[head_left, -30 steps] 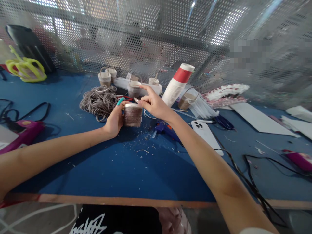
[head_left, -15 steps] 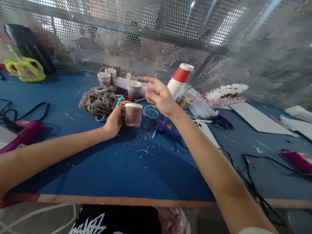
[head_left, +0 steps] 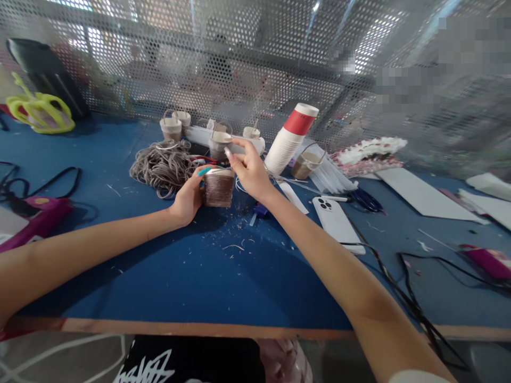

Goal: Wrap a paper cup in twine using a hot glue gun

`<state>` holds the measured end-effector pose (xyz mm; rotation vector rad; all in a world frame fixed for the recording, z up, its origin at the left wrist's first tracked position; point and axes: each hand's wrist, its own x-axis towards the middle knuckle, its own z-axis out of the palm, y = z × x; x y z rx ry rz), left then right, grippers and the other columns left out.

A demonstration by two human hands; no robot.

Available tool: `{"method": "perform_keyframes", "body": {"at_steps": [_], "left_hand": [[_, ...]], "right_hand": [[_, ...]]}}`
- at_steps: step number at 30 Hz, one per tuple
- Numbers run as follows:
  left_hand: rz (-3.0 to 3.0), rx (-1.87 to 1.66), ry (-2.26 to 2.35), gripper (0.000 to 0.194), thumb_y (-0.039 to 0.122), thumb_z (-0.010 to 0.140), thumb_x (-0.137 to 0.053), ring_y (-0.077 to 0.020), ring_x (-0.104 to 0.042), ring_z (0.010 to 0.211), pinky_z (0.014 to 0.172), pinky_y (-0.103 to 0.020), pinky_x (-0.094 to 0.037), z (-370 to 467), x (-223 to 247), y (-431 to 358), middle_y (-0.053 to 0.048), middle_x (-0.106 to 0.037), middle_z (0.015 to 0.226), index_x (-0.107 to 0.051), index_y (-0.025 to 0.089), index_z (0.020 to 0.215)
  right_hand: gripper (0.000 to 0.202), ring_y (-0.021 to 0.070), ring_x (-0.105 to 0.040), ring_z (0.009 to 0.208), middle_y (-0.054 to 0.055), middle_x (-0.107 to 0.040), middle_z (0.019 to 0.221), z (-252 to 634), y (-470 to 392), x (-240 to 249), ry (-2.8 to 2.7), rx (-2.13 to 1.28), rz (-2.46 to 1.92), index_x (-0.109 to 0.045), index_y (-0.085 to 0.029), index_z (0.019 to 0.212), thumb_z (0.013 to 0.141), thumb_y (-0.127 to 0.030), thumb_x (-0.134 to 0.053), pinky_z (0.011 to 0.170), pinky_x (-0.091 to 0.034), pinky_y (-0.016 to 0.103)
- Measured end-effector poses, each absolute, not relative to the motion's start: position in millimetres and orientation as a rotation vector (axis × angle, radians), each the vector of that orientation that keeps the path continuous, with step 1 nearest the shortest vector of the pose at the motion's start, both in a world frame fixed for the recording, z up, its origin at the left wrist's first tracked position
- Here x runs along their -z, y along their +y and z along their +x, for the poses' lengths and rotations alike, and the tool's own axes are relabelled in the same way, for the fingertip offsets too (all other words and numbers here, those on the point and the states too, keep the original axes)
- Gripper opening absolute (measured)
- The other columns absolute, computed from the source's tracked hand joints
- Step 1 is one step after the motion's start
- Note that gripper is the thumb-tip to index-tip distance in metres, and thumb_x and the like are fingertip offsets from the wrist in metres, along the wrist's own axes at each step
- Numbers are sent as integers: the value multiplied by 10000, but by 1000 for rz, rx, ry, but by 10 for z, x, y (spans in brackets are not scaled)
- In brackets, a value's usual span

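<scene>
My left hand [head_left: 188,196] is wrapped around a paper cup [head_left: 218,190] from its left side. Rows of brown-grey cord cover the cup's wall, and its white rim still shows. Across the rim, a thin piece of cord [head_left: 217,171] stretches towards my right hand [head_left: 250,169]. That hand is just right of the cup with its lower fingers curled in, thumb and index finger pointing left above the rim; the cord's end is hidden among them. Behind my left hand lies a tangled heap of grey-brown cord [head_left: 162,166].
Cord-wrapped cups with handles [head_left: 171,129] stand at the back near a tilted stack of paper cups [head_left: 285,141]. A blue glue gun [head_left: 261,210] is partly under my right forearm. Beyond it lie a white phone [head_left: 337,221] and black cables [head_left: 407,298]. A perforated metal screen [head_left: 255,58] closes the back.
My right hand has come down and left, closer to the cup's rim. My left thumb has tipped lower over the rim. The cup has hardly moved, and the phone now shows more fully.
</scene>
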<state>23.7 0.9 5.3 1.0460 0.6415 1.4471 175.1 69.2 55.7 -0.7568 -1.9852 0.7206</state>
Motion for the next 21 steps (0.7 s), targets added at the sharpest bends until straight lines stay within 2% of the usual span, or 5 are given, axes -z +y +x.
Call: {"method": "perform_keyframes", "body": {"at_steps": [4, 10, 21], "left_hand": [[1047, -1437, 655, 397, 469, 777, -499, -290, -642, 1122, 859, -417, -559, 229, -51, 13, -80, -688, 1125, -548, 222, 1084], [1081, -1438, 662, 382, 466, 787, -492, -279, -646, 1104, 843, -401, -563, 238, -63, 3, -74, -680, 1088, -538, 222, 1077], [999, -1439, 733, 342, 439, 785, -544, -236, -644, 929, 760, -360, -539, 250, -71, -10, -39, -637, 942, -496, 234, 1055]], "right_hand": [[261, 156, -482, 604, -62, -424, 611, 1755, 684, -527, -1991, -659, -767, -410, -226, 1205, 1005, -377, -484, 553, -358, 297], [267, 133, -457, 581, -51, -496, 642, 1768, 653, -541, -1988, -683, -784, -414, -211, 1199, 993, -355, -505, 517, -293, 284], [218, 124, -423, 555, -66, -466, 613, 1776, 610, -591, -1991, -713, -802, -432, -211, 1165, 985, -304, -513, 497, -251, 283]]}}
